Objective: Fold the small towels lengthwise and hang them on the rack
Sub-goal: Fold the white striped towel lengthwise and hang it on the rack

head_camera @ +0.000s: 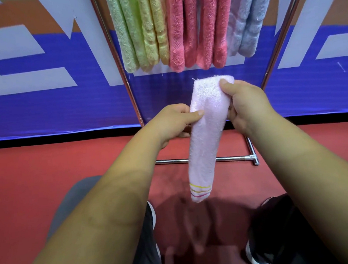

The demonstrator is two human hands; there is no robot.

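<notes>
**Asker:** Where is the towel?

**Me:** The pale pink towel (204, 133) is up in the air in front of me, folded into one long narrow strip. It hangs from my hands at a slight tilt, and thin yellow and pink stripes cross its lower end. It sits below the towels that are already hung and touches none of them.

**Asker:** And your hands?

**Me:** My right hand (244, 105) grips the top end, with the thumb on the front face and the fingers curled behind. My left hand (174, 123) pinches the left edge a little lower, with the thumb laid across the front and the fingers behind. Both are closed on the cloth.

**Asker:** Where is the rack?

**Me:** The rack (231, 158) stands just beyond the towel. Its chrome poles slant up on either side, and its base bar lies on the floor, passing behind the strip's lower half. Its top is out of view. Folded towels hang from it side by side: green towels (127, 31) on the left, then yellow towels (154, 29), coral towels (198, 25) in the middle, and grey-blue towels (245, 18) on the right.

**Asker:** What's around it?

**Me:** There is a red floor (46, 162) under everything and a blue and white banner (42, 104) behind the rack. My dark shoes (261, 245) with white soles are at the bottom edge. There is a grey shape under my left forearm that I can't make out.
</notes>
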